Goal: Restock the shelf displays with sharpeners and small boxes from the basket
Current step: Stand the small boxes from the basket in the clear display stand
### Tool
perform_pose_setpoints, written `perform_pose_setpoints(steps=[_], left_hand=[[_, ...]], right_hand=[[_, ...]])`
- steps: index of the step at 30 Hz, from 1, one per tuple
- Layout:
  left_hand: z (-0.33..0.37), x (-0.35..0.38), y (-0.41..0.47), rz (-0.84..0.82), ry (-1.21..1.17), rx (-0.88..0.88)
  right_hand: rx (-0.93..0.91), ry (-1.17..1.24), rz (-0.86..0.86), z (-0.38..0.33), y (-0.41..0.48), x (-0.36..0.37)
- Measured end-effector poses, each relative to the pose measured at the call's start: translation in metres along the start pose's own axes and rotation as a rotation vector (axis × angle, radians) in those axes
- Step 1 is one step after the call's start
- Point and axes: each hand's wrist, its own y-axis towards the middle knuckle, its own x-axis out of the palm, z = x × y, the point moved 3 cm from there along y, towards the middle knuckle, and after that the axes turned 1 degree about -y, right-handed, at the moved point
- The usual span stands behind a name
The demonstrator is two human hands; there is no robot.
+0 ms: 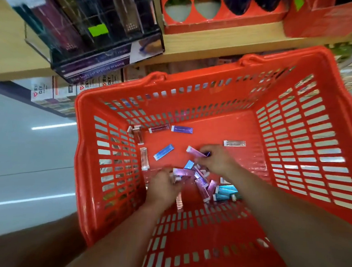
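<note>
Left hand (163, 187), right hand (218, 160) gripping boxes (195, 151), mid-basket (223, 122)

Left forearm (126, 232) and right forearm (270, 200), both bare, extend from the near edge toward the far side and converge. Left hand (163, 186), back upward, fingers curled round a violet box (181, 172). Right hand (218, 160), farther and to the right, pinches a pink box (195, 151) at its fingertips.

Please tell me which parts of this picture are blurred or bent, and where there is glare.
Head view: the display case at top left is smeared, probably by motion; the wide lens bows the basket rim; light streaks glare on the glossy floor; the small boxes in the basket look fairly sharp.
</note>
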Motion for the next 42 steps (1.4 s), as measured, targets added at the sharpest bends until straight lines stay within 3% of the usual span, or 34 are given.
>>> perform_pose_setpoints(steps=[3, 6, 11, 20, 24, 27, 32, 38, 42], left_hand=[[0.012, -0.006, 0.001, -0.005, -0.356, -0.123], [0.035, -0.019, -0.001, 0.026, -0.631, -0.136], [0.072, -0.050, -0.014, -0.008, -0.833, -0.042], [0.124, -0.090, -0.056, -0.041, -0.836, 0.185], [0.131, -0.109, -0.072, -0.084, -1.057, 0.096], [0.125, -0.125, -0.077, -0.038, -1.040, 0.001], [0.142, -0.121, -0.103, -0.296, -1.065, 0.049], [0.157, -0.143, -0.117, -0.095, -1.116, 0.076], [0.159, -0.158, -0.122, -0.045, -1.081, 0.160]], right_hand=[[0.144, 0.377, -0.100, 0.003, -0.014, -0.012], [0.220, 0.498, -0.183, -0.005, -0.029, -0.022], [0.229, 0.647, -0.209, -0.037, -0.059, -0.031], [0.006, 0.623, -0.264, -0.095, -0.118, -0.049], [-0.075, 0.696, -0.304, -0.111, -0.138, -0.065], [-0.143, 0.846, -0.393, -0.125, -0.158, -0.082], [-0.266, 0.866, -0.481, -0.146, -0.185, -0.089], [-0.417, 0.886, -0.607, -0.155, -0.205, -0.091], [-0.496, 0.899, -0.586, -0.157, -0.212, -0.097]])
